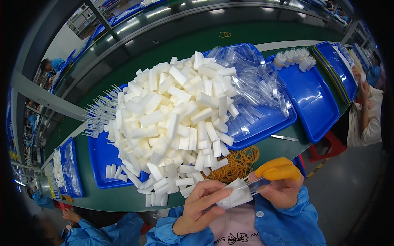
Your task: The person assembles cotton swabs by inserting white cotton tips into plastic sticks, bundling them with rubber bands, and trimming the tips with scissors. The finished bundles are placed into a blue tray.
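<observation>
l hand (203, 207) grips white pc (234, 198), r hand (284, 190) grips clear plastic pc (257, 184) meeting it, both by chest; prob mid-way. beyond, big white pile (176, 110) looks undone; bundles (295, 59) in blue tray (316, 108) prob done.

Green surface (274, 152): blue trays (320, 115) along its length. Near edge: loose white blocks (156, 200), rubber-band heap (241, 161) mid-edge, thin metal strip (284, 137) further right.

I see a long-sleeved blue cloth jacket (297, 221) with a round white button (259, 214), open over a pale pink shirt (233, 223) printed with a black bow (238, 238); yellow-orange finger covers (280, 169) dress the right hand (283, 189).
</observation>
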The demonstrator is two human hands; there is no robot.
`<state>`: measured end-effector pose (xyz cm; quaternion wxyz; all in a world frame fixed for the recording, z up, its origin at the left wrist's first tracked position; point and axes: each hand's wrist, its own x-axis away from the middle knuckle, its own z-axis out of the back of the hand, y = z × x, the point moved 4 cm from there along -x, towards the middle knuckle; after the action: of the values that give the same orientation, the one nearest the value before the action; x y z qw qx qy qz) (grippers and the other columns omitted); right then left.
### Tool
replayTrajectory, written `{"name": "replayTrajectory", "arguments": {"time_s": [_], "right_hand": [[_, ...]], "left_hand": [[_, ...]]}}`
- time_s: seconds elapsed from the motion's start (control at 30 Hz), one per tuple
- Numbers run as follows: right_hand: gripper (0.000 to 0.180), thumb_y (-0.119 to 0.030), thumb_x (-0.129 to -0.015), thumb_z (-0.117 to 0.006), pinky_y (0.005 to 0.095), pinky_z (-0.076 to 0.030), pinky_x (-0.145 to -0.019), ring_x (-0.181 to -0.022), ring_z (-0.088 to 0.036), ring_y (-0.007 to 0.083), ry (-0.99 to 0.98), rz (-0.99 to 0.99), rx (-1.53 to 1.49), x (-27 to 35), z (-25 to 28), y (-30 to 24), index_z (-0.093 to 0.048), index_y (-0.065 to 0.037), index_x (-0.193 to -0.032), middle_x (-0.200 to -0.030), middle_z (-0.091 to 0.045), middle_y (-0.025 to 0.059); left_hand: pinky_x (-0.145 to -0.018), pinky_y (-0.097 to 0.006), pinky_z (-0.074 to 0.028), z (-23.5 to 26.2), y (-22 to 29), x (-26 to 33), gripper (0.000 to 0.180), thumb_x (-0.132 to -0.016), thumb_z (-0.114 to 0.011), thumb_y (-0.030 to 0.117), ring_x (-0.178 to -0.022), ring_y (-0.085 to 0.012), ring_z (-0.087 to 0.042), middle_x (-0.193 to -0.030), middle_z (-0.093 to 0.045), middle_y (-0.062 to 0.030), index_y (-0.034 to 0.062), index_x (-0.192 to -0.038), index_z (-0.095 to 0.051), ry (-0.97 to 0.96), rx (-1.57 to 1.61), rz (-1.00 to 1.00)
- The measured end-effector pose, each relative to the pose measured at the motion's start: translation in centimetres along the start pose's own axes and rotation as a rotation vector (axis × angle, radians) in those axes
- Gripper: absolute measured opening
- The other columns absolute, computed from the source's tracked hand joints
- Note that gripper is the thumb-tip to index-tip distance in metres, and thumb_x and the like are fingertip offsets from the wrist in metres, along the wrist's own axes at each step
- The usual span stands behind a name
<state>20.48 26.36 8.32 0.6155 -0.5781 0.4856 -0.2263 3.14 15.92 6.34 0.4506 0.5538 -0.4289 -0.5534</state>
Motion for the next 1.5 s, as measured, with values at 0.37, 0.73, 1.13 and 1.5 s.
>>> {"name": "replayTrajectory", "arguments": {"time_s": [0.37,0.73,1.13,1.5], "right_hand": [[0.035,0.002,-0.068,-0.075,0.0325,-0.051,-0.078,-0.09,-0.065,0.0258,-0.017,-0.063,0.079,0.1,0.2,0.1,-0.062,0.005,-0.1,-0.094,-0.067,0.0172],[0.035,0.004,-0.072,-0.071,0.0368,-0.045,-0.091,-0.1,-0.06,0.0259,-0.107,-0.121,-0.076,-0.5,0.5,1.2,-0.06,0.004,-0.105,-0.104,-0.063,0.017],[0.026,0.002,-0.081,-0.063,0.0352,-0.053,-0.081,-0.086,-0.065,0.0243,0.044,-0.252,-0.272,0.8,1.1,3.9,-0.055,0.004,-0.105,-0.1,-0.061,0.0163],[0.028,-0.011,-0.069,-0.077,0.0466,-0.033,-0.1,-0.106,-0.054,0.0273,-0.103,-0.052,0.174,0.4,1.1,2.7,-0.066,-0.001,-0.092,-0.096,-0.064,0.0102]], "left_hand": [[-0.084,-0.033,-0.045,-0.2,-0.1,0.0,0.041,-0.089,-0.061,0.031,-0.098,-0.0243,-0.055,-0.114,-0.049,-0.0188,0.0002,-0.117,-0.059,0.031,-0.072,0.038],[-0.087,-0.031,-0.047,0.3,0.1,-0.2,0.041,-0.08,-0.066,0.005,-0.105,-0.0233,-0.055,-0.117,-0.047,-0.0143,-0.0009,-0.12,-0.056,0.075,-0.203,0.087],[-0.092,-0.03,-0.046,0.4,-3.6,1.1,0.044,-0.074,-0.073,-0.002,-0.107,-0.0178,-0.053,-0.119,-0.048,-0.0111,-0.0024,-0.115,-0.057,0.329,0.273,0.184],[-0.093,-0.033,-0.047,1.1,-3.4,1.5,0.046,-0.076,-0.072,-0.002,-0.107,-0.0198,-0.054,-0.12,-0.047,-0.0134,-0.004,-0.117,-0.052,0.303,0.437,0.188]]}}
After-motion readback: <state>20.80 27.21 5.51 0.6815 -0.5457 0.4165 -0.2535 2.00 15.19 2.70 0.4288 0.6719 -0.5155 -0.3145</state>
